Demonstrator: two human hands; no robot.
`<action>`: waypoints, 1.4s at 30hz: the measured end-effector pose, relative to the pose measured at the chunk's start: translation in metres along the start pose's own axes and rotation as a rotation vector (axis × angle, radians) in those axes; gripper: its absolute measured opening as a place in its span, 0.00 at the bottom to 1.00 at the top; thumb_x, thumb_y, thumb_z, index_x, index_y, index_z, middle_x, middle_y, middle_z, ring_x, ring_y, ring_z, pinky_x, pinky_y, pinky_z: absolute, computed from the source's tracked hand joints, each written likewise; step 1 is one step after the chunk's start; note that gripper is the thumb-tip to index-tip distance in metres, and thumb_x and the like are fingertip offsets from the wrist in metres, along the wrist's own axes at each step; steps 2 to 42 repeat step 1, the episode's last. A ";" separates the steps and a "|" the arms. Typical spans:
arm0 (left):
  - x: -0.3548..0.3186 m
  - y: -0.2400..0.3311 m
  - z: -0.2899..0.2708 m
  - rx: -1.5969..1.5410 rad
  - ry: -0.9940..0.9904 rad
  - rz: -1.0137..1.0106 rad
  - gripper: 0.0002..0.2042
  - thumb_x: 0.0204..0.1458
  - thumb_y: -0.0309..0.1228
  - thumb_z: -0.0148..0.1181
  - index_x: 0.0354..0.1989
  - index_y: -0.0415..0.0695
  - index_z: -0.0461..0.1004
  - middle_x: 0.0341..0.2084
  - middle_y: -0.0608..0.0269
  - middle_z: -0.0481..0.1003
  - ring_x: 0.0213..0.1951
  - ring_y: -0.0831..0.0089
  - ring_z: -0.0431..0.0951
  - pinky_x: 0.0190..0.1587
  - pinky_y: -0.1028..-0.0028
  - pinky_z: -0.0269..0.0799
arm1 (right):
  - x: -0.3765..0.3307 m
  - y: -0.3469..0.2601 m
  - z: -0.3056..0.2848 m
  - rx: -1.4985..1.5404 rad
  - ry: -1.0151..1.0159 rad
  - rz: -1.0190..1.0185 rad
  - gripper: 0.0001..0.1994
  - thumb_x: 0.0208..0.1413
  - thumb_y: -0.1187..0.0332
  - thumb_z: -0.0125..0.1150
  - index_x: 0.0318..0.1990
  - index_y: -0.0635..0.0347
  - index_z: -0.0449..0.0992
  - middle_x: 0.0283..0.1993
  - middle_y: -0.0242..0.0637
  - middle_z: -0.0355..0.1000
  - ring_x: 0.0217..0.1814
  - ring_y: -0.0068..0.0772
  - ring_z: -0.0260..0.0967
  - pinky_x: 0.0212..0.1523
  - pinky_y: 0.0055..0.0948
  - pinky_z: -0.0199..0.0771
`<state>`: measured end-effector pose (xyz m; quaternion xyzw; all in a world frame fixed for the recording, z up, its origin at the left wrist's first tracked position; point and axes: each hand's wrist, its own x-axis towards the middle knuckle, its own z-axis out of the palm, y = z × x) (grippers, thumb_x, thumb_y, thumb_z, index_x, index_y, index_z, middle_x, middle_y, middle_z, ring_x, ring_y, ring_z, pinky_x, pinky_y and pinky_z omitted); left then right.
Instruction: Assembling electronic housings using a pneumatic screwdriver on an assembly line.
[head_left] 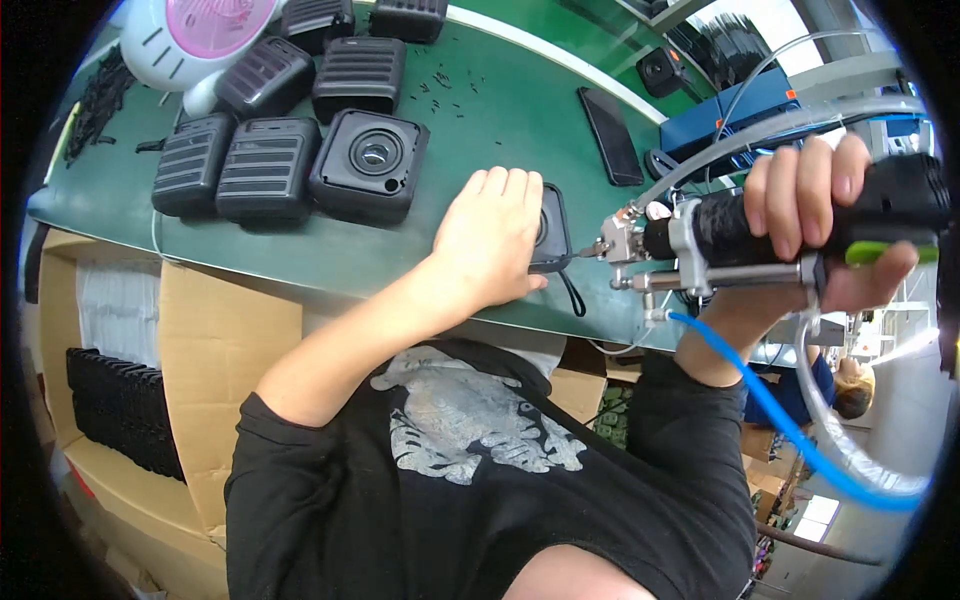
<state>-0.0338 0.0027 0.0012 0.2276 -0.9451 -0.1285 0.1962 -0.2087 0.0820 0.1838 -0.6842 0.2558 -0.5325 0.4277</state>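
**Driver tip at the speaker housing's edge**

The green bench (480, 110) runs beyond both hands, with a cluster of black speaker housings (300, 130) well past the left fingertips and a dark phone (611, 135) lying flat off to their right. Under the left hand (490, 240) sits one black speaker housing (553, 235); the fingers lie close together, flat on its top, pressing it down, the thumb at its near edge. The right hand (815, 215) is wrapped tight round a black pneumatic screwdriver (760, 235), four fingers curled over the barrel. Its metal nose points at the housing's right side, just beside the left fingertips. A blue air hose (790, 425) loops down below the right wrist.

Risk, as I judge it: the tip could skid off and strike the left fingers, since they sit so near it. The hose's drag could also tilt the tool.
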 end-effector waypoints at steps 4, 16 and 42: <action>-0.001 0.002 0.001 -0.011 -0.023 -0.005 0.48 0.32 0.52 0.77 0.56 0.29 0.63 0.46 0.51 0.69 0.51 0.60 0.68 0.58 0.66 0.63 | 0.003 -0.005 -0.003 0.017 0.032 -0.023 0.28 0.54 0.42 0.63 0.42 0.57 0.63 0.28 0.27 0.61 0.25 0.22 0.64 0.32 0.26 0.64; -0.001 0.002 0.001 -0.011 -0.023 -0.005 0.48 0.32 0.52 0.77 0.56 0.29 0.63 0.46 0.51 0.69 0.51 0.60 0.68 0.58 0.66 0.63 | 0.003 -0.005 -0.003 0.017 0.032 -0.023 0.28 0.54 0.42 0.63 0.42 0.57 0.63 0.28 0.27 0.61 0.25 0.22 0.64 0.32 0.26 0.64; -0.001 0.002 0.001 -0.011 -0.023 -0.005 0.48 0.32 0.52 0.77 0.56 0.29 0.63 0.46 0.51 0.69 0.51 0.60 0.68 0.58 0.66 0.63 | 0.003 -0.005 -0.003 0.017 0.032 -0.023 0.28 0.54 0.42 0.63 0.42 0.57 0.63 0.28 0.27 0.61 0.25 0.22 0.64 0.32 0.26 0.64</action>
